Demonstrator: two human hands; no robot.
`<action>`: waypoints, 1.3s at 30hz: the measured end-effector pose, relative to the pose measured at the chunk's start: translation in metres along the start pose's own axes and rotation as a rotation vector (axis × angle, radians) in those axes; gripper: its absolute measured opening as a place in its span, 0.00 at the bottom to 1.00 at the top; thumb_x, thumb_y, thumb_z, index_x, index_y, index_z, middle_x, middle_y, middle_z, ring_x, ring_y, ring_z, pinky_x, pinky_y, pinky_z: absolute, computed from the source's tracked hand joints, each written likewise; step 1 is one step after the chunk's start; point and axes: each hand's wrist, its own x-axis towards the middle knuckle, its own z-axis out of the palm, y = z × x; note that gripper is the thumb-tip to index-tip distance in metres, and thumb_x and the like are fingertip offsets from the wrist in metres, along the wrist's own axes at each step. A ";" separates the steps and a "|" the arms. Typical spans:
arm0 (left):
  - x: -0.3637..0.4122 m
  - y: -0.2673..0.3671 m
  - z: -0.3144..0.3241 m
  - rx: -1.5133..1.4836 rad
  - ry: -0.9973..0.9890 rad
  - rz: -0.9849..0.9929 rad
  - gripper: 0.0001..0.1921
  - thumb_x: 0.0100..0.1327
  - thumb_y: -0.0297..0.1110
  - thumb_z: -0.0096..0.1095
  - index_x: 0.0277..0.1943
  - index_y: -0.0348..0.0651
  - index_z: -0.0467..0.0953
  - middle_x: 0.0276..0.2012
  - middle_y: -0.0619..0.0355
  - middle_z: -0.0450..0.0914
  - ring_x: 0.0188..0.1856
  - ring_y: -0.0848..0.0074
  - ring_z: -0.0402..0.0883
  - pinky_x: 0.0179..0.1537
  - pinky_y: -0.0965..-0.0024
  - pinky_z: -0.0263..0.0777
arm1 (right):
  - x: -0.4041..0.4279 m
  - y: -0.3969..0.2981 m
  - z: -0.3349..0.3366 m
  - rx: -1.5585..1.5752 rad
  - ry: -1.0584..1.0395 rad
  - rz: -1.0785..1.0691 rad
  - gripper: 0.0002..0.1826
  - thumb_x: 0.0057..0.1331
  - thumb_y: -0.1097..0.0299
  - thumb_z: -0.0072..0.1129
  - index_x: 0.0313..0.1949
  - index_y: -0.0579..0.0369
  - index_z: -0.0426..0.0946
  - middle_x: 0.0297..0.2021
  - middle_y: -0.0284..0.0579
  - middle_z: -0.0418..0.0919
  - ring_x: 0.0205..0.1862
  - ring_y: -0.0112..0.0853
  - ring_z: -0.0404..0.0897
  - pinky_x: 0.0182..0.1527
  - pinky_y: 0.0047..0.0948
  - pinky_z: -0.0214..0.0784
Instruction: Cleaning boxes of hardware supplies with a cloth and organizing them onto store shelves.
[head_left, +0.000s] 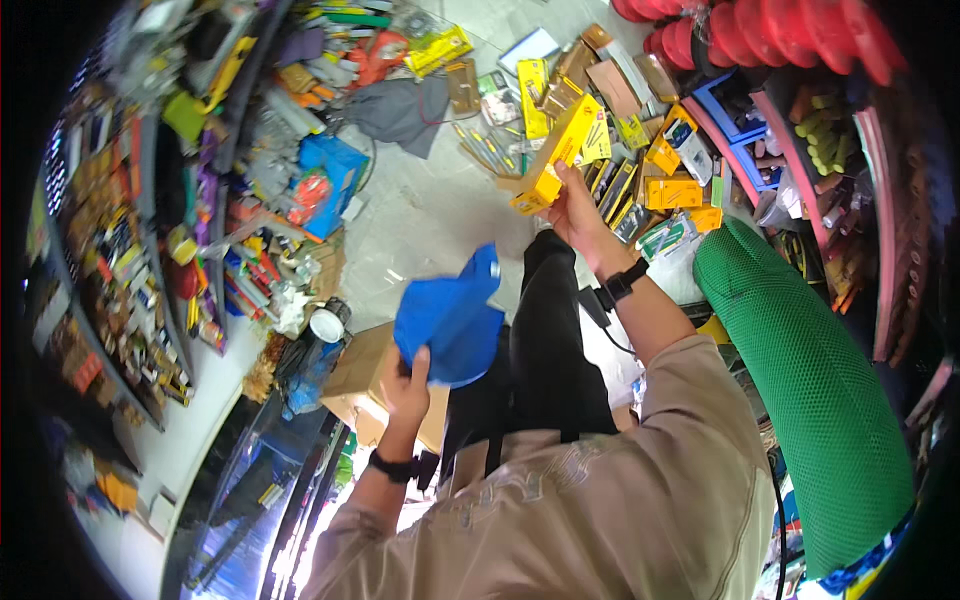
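A blue cloth (450, 322) hangs from my left hand (405, 382), pinched between thumb and fingers in front of my lap. My right hand (574, 206) grips a long yellow cardboard box (559, 154), holding it tilted over the floor goods; an end flap seems to stand out at its near left. Beyond that box lie another yellow box (533, 97) and several brown cartons. Pen-like items (487, 150) lie in a row on the floor just left of the held box.
Shelves crowded with small goods (135, 277) line the left. To the right stand a roll of green mesh (810, 397), pink-edged shelves (795, 165) and blue crates (731, 112). Red coiled hose-like material (780, 34) hangs top right. A cardboard box (360, 367) sits beside my left arm.
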 end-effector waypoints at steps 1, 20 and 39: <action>-0.006 0.027 0.004 -0.059 0.077 0.041 0.08 0.70 0.32 0.63 0.43 0.35 0.76 0.35 0.64 0.78 0.34 0.85 0.71 0.37 0.76 0.67 | -0.029 -0.001 0.027 0.022 -0.059 0.040 0.30 0.73 0.52 0.55 0.67 0.45 0.55 0.51 0.42 0.74 0.45 0.33 0.80 0.48 0.44 0.79; -0.186 0.004 -0.193 0.540 0.406 1.309 0.27 0.67 0.41 0.62 0.65 0.36 0.69 0.72 0.37 0.57 0.76 0.39 0.48 0.69 0.27 0.38 | -0.430 0.194 0.301 -0.218 -0.541 -0.081 0.41 0.70 0.46 0.58 0.69 0.50 0.46 0.56 0.48 0.66 0.53 0.38 0.77 0.54 0.38 0.76; -0.261 0.036 -0.300 -1.056 -0.393 0.742 0.48 0.69 0.73 0.35 0.79 0.53 0.30 0.74 0.50 0.55 0.68 0.57 0.68 0.64 0.51 0.69 | -0.528 0.255 0.347 -1.349 -0.915 -0.609 0.59 0.57 0.56 0.74 0.74 0.67 0.40 0.61 0.60 0.67 0.60 0.42 0.72 0.63 0.37 0.65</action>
